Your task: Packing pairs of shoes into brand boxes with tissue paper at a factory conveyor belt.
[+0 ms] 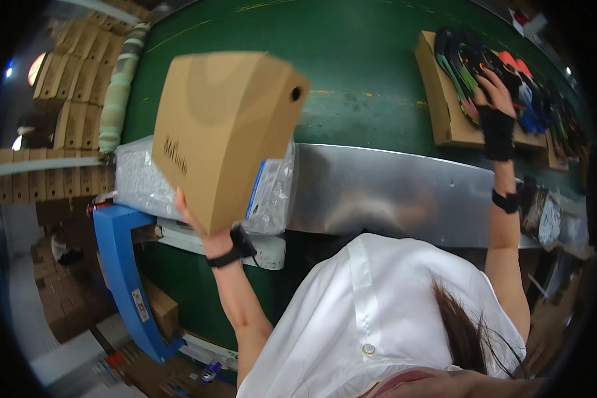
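Observation:
Raised over the left side of the workbench is a brown cardboard shoebox [209,126] with a dark round hole in one end. My left hand [202,225] grips it by its lower near corner; some fingers are hidden behind the box. At the far right, my right hand [499,99], in a black wrist wrap, reaches over a pile of dark multicoloured shoes [454,56]. Its fingers are stretched out on or just above them; contact is unclear. Those shoes lie on a cardboard box [441,119], and orange-red ones [511,61] are among them.
A clear plastic bag [142,169] lies under the raised shoebox. Along the near edge runs a metal plate [371,189] beside the green belt [351,60]. A blue frame [123,265] stands at left, with stacked shoeboxes [73,86] beyond. More plastic [547,215] sits at right.

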